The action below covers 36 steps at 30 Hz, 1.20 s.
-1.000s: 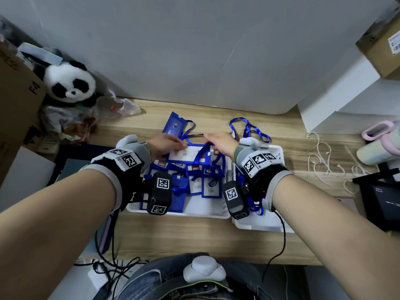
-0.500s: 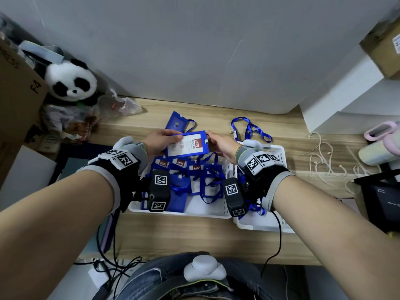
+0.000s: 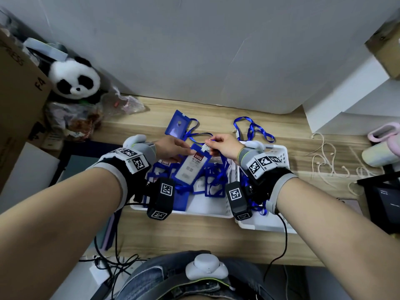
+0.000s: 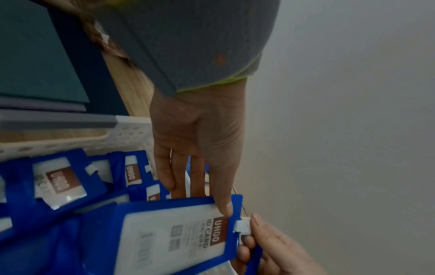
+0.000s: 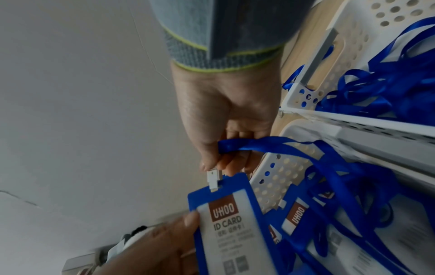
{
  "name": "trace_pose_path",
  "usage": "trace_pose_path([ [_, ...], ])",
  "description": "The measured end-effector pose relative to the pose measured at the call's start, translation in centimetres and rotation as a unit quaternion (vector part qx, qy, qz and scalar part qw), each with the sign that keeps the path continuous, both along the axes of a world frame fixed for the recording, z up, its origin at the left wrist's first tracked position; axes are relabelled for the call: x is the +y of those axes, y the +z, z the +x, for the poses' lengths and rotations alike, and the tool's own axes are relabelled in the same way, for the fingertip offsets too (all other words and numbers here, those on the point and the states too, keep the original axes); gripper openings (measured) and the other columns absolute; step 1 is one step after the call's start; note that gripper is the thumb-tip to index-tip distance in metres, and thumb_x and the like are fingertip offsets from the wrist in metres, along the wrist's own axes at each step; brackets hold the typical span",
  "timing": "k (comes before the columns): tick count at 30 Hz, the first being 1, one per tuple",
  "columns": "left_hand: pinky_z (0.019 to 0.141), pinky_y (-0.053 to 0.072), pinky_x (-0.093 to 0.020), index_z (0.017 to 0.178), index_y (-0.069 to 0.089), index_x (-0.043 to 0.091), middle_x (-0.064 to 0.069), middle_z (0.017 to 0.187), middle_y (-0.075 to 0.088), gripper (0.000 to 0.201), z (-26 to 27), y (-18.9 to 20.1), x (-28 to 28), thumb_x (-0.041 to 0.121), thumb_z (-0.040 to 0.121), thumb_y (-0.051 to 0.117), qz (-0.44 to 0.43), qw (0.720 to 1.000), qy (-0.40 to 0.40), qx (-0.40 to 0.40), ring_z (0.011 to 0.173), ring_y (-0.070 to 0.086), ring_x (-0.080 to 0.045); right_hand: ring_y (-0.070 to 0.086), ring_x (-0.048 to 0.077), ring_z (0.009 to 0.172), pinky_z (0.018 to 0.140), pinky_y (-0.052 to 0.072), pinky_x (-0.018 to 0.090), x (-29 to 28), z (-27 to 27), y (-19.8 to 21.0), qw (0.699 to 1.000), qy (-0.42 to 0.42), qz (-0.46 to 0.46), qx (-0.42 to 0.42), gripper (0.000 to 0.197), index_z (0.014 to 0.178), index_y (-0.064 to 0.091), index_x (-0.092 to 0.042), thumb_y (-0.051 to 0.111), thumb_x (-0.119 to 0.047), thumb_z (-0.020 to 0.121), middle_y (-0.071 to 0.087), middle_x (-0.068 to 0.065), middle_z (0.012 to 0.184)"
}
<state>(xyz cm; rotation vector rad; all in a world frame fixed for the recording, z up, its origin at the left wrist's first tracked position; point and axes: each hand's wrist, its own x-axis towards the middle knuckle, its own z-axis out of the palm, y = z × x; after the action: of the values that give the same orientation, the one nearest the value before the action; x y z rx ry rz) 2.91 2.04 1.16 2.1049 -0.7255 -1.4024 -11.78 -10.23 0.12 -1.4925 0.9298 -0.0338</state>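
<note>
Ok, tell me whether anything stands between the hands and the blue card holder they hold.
Nothing visible does. The left hand grips the blue plastic ID card holder near its top, and the right hand pinches the small white clip on its upper edge.

The left forearm (image 3: 65,202) and right forearm (image 3: 324,213) are angling inward toward the far side. The left hand (image 3: 171,148) is pinching (thumb on top), and the right hand (image 3: 225,146) is pinching with curled fingers.

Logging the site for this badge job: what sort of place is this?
Probably an office workspace: a wooden desk, white baskets full of blue badge holders, and a cardboard box beside a plush panda.
</note>
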Motion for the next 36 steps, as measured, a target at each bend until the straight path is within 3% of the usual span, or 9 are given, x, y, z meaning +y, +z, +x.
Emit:
trace_pose_path([
  [3, 0.053, 0.047, -0.015, 0.111, 0.064, 0.010, 0.000, 0.089, 0.067, 0.036, -0.6, -0.1, -0.6, 0.033, 0.084, 0.067, -0.030, 0.999, 0.023, 0.008, 0.064, 0.059, -0.005, 0.053, 0.007, 0.050, 0.051, 0.049, 0.012, 0.3, 0.2, 0.1, 1.000, 0.001, -0.009, -0.005, 0.015, 0.078, 0.054, -0.014, 0.056, -0.015, 0.093, 0.056, 0.003, 0.068],
  [6, 0.082, 0.052, -0.028, 0.119, 0.060, 0.011, -0.005, 0.106, 0.067, 0.044, -0.8, -0.2, -0.8, 0.035, 0.083, 0.068, -0.041, 0.999, 0.033, -0.012, 0.093, 0.064, -0.017, 0.053, 0.000, 0.041, 0.051, 0.050, 0.013, 0.4, 0.3, 0.2, 1.000, 0.001, -0.013, -0.013, 0.016, 0.079, 0.053, -0.013, 0.053, -0.016, 0.094, 0.057, 0.005, 0.069],
  [8, 0.093, 0.051, -0.036, 0.107, 0.064, 0.016, -0.007, 0.106, 0.069, 0.031, -0.9, -0.2, -0.8, 0.035, 0.083, 0.067, -0.040, 0.999, 0.014, -0.009, 0.097, 0.066, -0.021, 0.053, 0.000, 0.039, 0.050, 0.050, 0.012, 0.6, 0.4, 0.2, 1.000, -0.002, -0.006, -0.024, 0.016, 0.079, 0.052, -0.012, 0.052, -0.013, 0.095, 0.057, 0.006, 0.069],
  [11, 0.081, 0.054, -0.034, 0.080, 0.064, 0.022, -0.006, 0.094, 0.071, 0.015, -0.9, 0.1, -0.6, 0.036, 0.083, 0.068, -0.042, 0.999, -0.018, -0.024, 0.084, 0.067, -0.020, 0.054, 0.000, 0.039, 0.051, 0.050, 0.013, 0.8, 0.5, 0.3, 0.999, 0.006, 0.009, -0.033, 0.016, 0.079, 0.052, -0.011, 0.052, -0.010, 0.095, 0.057, 0.008, 0.069],
  [15, 0.064, 0.051, -0.028, 0.072, 0.060, 0.019, -0.002, 0.077, 0.066, 0.021, -0.7, 0.2, -0.6, 0.034, 0.081, 0.071, -0.028, 0.997, -0.044, -0.060, 0.067, 0.063, -0.016, 0.055, 0.001, 0.040, 0.052, 0.051, 0.014, 1.1, 0.7, 0.5, 0.999, 0.016, 0.011, -0.033, 0.017, 0.077, 0.052, -0.011, 0.052, -0.008, 0.094, 0.058, 0.009, 0.068],
  [22, 0.048, 0.033, -0.020, 0.091, 0.070, 0.012, 0.003, 0.058, 0.050, 0.019, -0.9, 0.6, -0.8, 0.029, 0.083, 0.070, -0.041, 0.981, -0.101, -0.160, 0.051, 0.045, -0.010, 0.052, 0.005, 0.035, 0.050, 0.049, 0.021, 1.4, 1.2, 1.2, 1.000, 0.002, 0.010, 0.017, 0.022, 0.070, 0.051, -0.008, 0.057, -0.007, 0.091, 0.057, 0.008, 0.062],
  [26, 0.039, 0.030, -0.014, 0.090, 0.071, 0.011, 0.004, 0.055, 0.047, 0.019, -1.1, 0.8, -1.1, 0.028, 0.083, 0.070, -0.047, 0.973, -0.121, -0.193, 0.048, 0.041, -0.009, 0.052, 0.009, 0.036, 0.049, 0.052, 0.024, 1.1, 1.3, 2.3, 0.997, -0.015, 0.042, 0.055, 0.015, 0.076, 0.055, -0.005, 0.058, -0.007, 0.090, 0.057, 0.009, 0.060],
  [30, 0.044, 0.030, -0.018, 0.093, 0.071, 0.013, 0.003, 0.060, 0.052, 0.019, -1.2, 0.9, -1.4, 0.029, 0.082, 0.070, -0.043, 0.970, -0.127, -0.201, 0.051, 0.045, -0.009, 0.055, 0.010, 0.040, 0.054, 0.055, 0.026, 0.9, 1.3, 2.9, 0.993, -0.025, 0.074, 0.087, 0.015, 0.077, 0.058, -0.004, 0.055, -0.008, 0.092, 0.059, 0.009, 0.064],
  [36, 0.043, 0.036, -0.018, 0.092, 0.072, 0.016, 0.000, 0.065, 0.059, 0.015, -1.4, 0.8, -1.4, 0.027, 0.083, 0.070, -0.048, 0.972, -0.128, -0.191, 0.053, 0.051, -0.012, 0.056, 0.010, 0.036, 0.047, 0.054, 0.025, 1.0, 1.2, 2.8, 0.989, -0.044, 0.107, 0.088, 0.017, 0.077, 0.056, -0.003, 0.052, -0.006, 0.093, 0.058, 0.011, 0.066],
])
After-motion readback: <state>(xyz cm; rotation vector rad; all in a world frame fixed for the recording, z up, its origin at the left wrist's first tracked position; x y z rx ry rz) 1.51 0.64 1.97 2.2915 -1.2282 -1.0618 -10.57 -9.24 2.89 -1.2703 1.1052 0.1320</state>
